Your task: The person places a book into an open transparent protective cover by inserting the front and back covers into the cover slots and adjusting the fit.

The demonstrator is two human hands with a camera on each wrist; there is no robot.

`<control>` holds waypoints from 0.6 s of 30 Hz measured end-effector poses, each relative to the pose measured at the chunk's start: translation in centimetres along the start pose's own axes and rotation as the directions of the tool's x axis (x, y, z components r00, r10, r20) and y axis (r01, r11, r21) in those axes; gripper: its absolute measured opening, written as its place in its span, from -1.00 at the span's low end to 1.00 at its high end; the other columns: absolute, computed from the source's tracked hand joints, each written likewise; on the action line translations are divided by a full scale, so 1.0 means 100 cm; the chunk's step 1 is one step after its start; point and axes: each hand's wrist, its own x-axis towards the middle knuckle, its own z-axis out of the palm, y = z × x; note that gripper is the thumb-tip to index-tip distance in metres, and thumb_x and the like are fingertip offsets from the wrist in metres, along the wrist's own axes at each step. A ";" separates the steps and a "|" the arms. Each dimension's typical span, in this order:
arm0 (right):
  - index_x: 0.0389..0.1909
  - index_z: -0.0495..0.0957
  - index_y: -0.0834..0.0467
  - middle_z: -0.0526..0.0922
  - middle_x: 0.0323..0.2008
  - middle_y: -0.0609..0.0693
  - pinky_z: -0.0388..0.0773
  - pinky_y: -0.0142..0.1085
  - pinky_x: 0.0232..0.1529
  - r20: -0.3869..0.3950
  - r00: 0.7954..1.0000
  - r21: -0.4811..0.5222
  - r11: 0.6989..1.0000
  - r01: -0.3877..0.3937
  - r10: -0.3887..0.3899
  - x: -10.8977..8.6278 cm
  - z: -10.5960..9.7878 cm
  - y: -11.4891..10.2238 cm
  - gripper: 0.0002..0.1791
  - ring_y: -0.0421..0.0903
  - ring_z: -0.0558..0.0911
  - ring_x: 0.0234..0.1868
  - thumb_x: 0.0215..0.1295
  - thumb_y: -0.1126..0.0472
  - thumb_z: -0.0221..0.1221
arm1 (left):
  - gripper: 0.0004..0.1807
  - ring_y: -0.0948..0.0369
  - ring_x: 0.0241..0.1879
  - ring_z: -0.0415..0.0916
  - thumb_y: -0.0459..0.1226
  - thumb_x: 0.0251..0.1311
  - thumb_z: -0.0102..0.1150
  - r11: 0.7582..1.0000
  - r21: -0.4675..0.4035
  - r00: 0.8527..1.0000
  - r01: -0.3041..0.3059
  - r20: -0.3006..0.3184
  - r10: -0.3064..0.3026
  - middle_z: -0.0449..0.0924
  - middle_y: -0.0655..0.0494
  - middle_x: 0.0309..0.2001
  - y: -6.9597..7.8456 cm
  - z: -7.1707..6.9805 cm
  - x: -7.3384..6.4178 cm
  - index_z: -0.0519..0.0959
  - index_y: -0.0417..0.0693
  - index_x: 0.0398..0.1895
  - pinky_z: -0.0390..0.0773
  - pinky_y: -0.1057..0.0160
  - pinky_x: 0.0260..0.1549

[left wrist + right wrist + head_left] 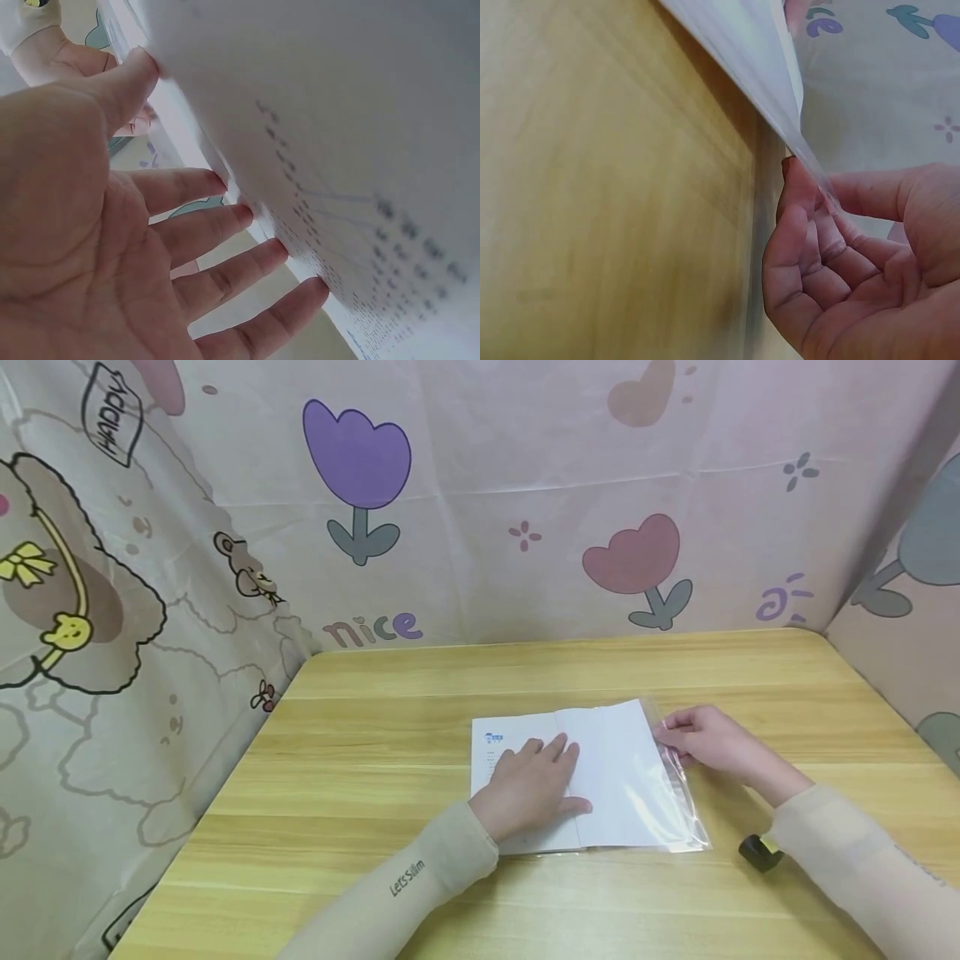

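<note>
An open booklet [611, 777] with white pages lies on the wooden table, small print showing on its left page. My left hand [528, 785] rests on it with the fingers spread, fingertips against the paper near the fold. In the left wrist view, the fingers [225, 289] are nearly straight on the printed page [360, 150]. At the booklet's right side, a clear plastic cover [686, 802] extends past the paper. My right hand [708, 742] pinches this plastic by its right edge. In the right wrist view, thumb and curled fingers hold the lifted sheet [761, 82].
The light wooden table [360, 727] reaches back to a patterned cloth [480, 485] that hangs behind it and along both sides. A small black object [761, 853] with a yellow-green part shows beside the right sleeve [847, 843].
</note>
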 end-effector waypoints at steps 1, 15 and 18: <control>0.21 0.54 0.54 0.79 -0.11 0.13 0.74 -0.39 -0.21 0.009 1.000 0.009 1.000 -0.004 0.004 0.001 0.000 0.000 -0.55 -0.17 0.67 -0.21 0.62 0.19 0.16 | -0.10 0.00 0.62 0.27 0.32 0.51 0.03 1.000 -0.002 1.000 0.001 -0.002 -0.001 0.16 0.11 0.72 -0.001 0.000 0.000 0.18 0.10 0.73 0.55 -0.17 0.35; 0.18 0.58 0.47 0.75 -0.38 -0.09 0.69 -0.33 -0.34 0.104 0.994 0.146 0.989 0.024 -0.039 0.005 0.007 -0.009 -0.55 -0.23 0.67 -0.41 0.65 0.11 0.14 | -0.07 -0.03 0.64 0.26 0.33 0.51 0.03 0.999 -0.041 1.000 -0.009 -0.008 0.009 0.13 0.10 0.73 -0.005 0.006 0.001 0.12 0.09 0.75 0.52 -0.19 0.39; 0.20 0.58 0.45 0.76 -0.39 -0.11 0.72 -0.32 -0.33 0.109 0.994 0.178 0.984 -0.002 -0.017 0.007 0.006 -0.011 -0.53 -0.23 0.68 -0.43 0.64 0.08 0.17 | -0.07 -0.03 0.64 0.26 0.32 0.51 0.04 0.999 -0.046 1.000 -0.010 -0.008 0.010 0.13 0.11 0.73 -0.006 0.006 0.000 0.12 0.09 0.75 0.53 -0.19 0.39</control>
